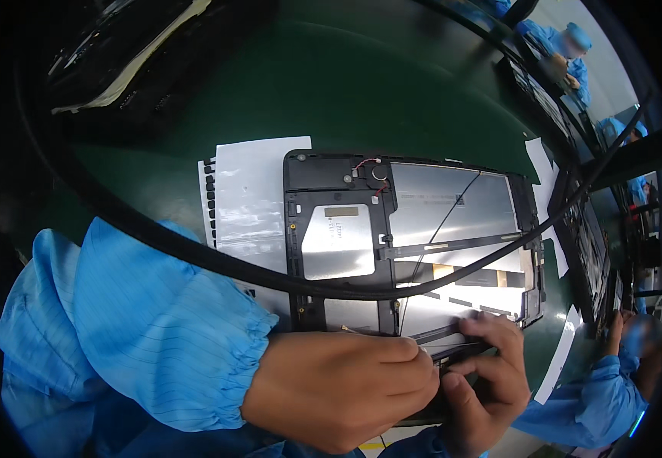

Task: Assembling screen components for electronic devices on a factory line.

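A tablet-like device (339, 179) lies open on the table, with a black frame, silver metal plates and a small round part wired at its top. A thin black wire (439, 229) runs slantwise across its plates toward my left hand. My left hand (346, 385) is closed at the device's near edge, its fingertips pressed together; what they pinch is hidden. Beside it, my right hand (491, 374) has bent fingers, one tip resting on a dark strip near the edge. Its thumb and another finger close together lower down on something I cannot make out.
White sheets (251, 183) lie under the device's left side. A thick black cable (216, 263) loops across the view. Shiny black parts (125, 69) stand at the far left. More panels (545, 95) line the right, where people in blue (564, 53) sit.
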Action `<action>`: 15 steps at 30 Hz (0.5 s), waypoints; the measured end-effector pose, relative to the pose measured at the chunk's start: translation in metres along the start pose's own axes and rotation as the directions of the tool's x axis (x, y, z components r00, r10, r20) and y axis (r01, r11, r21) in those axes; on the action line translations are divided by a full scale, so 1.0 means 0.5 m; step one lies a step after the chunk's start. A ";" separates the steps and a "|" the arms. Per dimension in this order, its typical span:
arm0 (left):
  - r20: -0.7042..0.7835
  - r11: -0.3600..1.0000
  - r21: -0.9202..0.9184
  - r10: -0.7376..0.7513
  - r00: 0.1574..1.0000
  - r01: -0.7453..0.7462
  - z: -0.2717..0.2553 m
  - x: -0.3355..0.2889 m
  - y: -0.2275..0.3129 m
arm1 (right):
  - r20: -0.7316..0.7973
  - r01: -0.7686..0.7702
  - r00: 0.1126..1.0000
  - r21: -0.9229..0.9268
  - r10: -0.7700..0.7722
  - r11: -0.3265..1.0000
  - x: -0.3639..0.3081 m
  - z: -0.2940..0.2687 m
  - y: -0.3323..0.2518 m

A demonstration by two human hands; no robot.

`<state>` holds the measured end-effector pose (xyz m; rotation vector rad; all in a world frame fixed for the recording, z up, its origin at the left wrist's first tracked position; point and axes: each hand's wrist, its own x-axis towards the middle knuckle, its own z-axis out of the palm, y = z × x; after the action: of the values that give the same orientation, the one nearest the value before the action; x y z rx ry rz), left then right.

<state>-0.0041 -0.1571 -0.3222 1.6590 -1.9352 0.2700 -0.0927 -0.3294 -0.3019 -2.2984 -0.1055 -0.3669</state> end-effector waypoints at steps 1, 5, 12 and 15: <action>0.023 1.000 0.013 -0.003 1.000 0.003 -0.001 -0.001 0.000 | 0.000 -0.001 1.000 -0.001 0.001 1.000 -0.002 -0.005 0.005; -0.004 0.999 0.047 0.003 1.000 -0.003 0.011 -0.003 -0.003 | -0.079 -0.103 0.991 0.068 0.109 0.992 -0.028 -0.009 0.031; -0.007 0.999 0.053 -0.001 1.000 0.001 0.030 0.014 -0.012 | -0.082 0.033 0.996 -0.023 -0.035 0.999 -0.007 -0.002 0.035; -0.006 0.998 0.057 -0.013 1.000 0.014 0.033 0.013 -0.013 | -0.095 0.068 0.993 -0.043 -0.072 0.997 -0.005 0.004 0.044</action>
<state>-0.0032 -0.1720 -0.3334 1.7057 -1.9282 0.3272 -0.0907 -0.3430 -0.3193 -2.3161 -0.1311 -0.5201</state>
